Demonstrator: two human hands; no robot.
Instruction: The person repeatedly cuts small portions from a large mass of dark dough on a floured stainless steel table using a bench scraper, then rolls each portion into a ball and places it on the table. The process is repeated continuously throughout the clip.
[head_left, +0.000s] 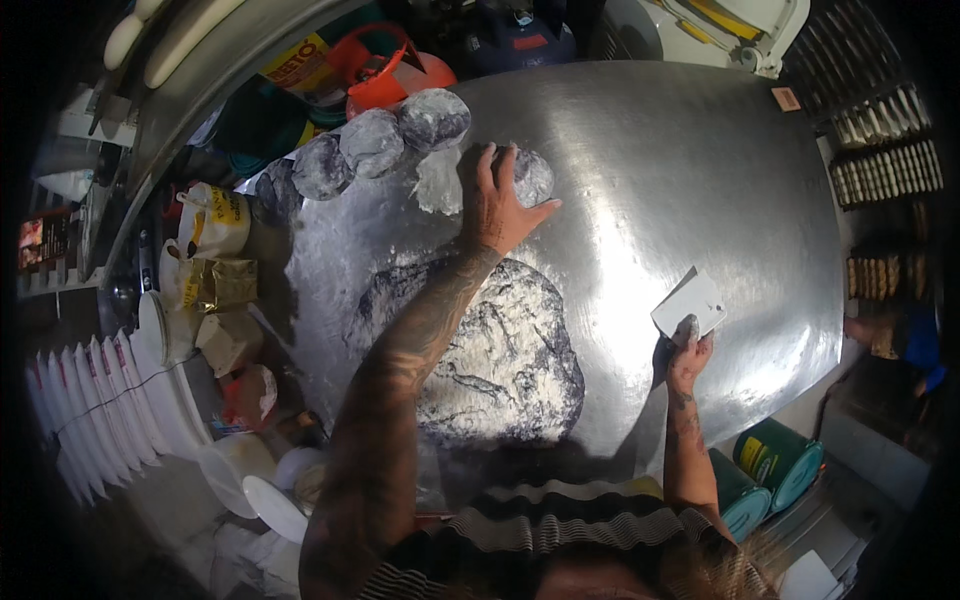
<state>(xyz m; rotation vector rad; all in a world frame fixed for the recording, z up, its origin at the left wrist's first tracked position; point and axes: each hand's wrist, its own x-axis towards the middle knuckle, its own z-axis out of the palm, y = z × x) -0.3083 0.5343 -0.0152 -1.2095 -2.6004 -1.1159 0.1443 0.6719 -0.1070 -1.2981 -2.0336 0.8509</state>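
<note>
My left hand (504, 202) lies with curled, spread fingers over the left side of a floured dark dough ball (533, 180) on the metal worktop (720, 172). Beside it is a patch of white flour (439, 182). Several more floured balls, such as this dough ball (371, 142), sit in a row along the far left edge. My right hand (690, 349) holds a white flat dough scraper (691, 304) above the worktop at the right. A large, flour-covered dark dough mass (510, 360) lies nearer my body, partly behind my left forearm.
Beyond the worktop stand an orange gas cylinder (420, 71) and a dark one (517, 45). At the left are bags (217, 221) and plastic tubs (236, 461). Green buckets (784, 457) stand at the lower right; filled racks (885, 176) line the right side.
</note>
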